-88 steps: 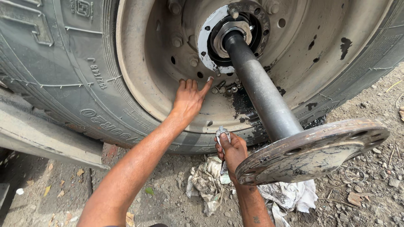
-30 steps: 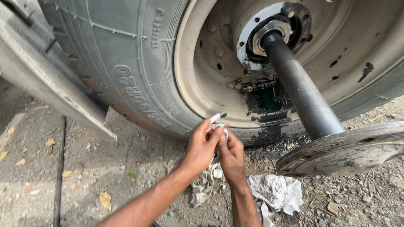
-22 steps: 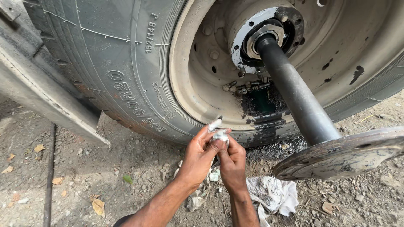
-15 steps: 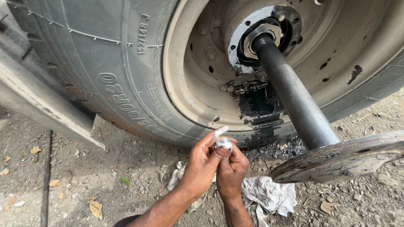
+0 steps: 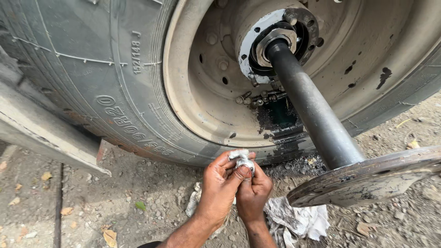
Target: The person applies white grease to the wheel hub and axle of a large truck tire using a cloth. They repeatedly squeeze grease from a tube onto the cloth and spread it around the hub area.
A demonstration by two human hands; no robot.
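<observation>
Both hands have risen toward the tyre (image 5: pixel 92 92); left hand (image 5: pixel 219 186) and right hand (image 5: pixel 251 193) pinch a rag-wrapped metal part (image 5: pixel 242 160). Greasy, it could slip onto the gravel (image 5: pixel 151 202).

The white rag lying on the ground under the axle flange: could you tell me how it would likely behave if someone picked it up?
The white rag lies crumpled in soft folds on the gravel ground, so it would probably hang limp and feel light. Dark smears suggest grease, so it may be slick or sticky. Grit could cling to it, since it rests on loose stones beneath the axle flange.
</observation>
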